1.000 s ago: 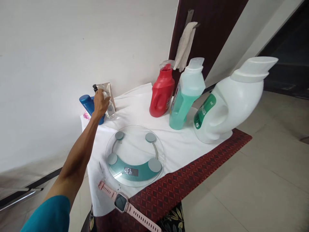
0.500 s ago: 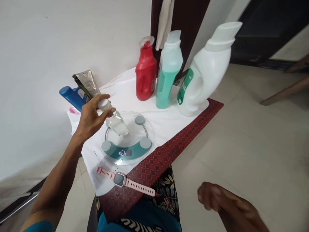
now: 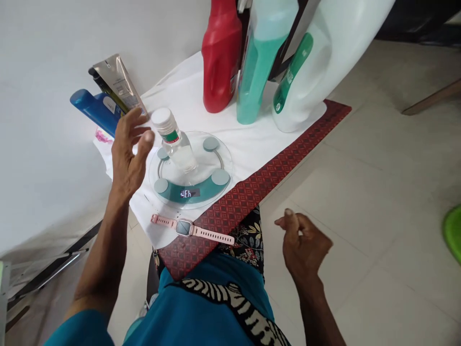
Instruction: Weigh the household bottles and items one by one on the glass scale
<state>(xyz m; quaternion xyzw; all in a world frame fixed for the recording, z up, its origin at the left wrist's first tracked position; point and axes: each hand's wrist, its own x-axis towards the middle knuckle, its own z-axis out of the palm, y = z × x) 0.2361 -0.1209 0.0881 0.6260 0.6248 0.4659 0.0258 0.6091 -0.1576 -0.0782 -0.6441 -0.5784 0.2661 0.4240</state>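
Note:
A clear bottle (image 3: 182,151) with a white cap and a green-and-red label stands on a round glass digital scale (image 3: 194,194). The scale's small display is lit. My left hand (image 3: 129,154) is just left of the bottle, thumb and fingers spread, apart from the cap and holding nothing. Over the floor, right of the table, my right hand (image 3: 304,245) hangs with fingers loosely curled and the thumb near the index finger. I see nothing in it. A pink-strapped smartwatch (image 3: 184,228) lies at the table's near edge.
Behind the scale stand a red jug (image 3: 220,62), a bottle of green liquid (image 3: 257,77) and a large white bottle (image 3: 324,62). At the left, a blue bottle (image 3: 95,109) and a silver tube (image 3: 120,81) lean near the wall. A red patterned strip (image 3: 266,187) borders the white cloth.
My left hand has let go of the bottle's cap and drawn back left. My right hand has risen further into view. The camera has tilted downward.

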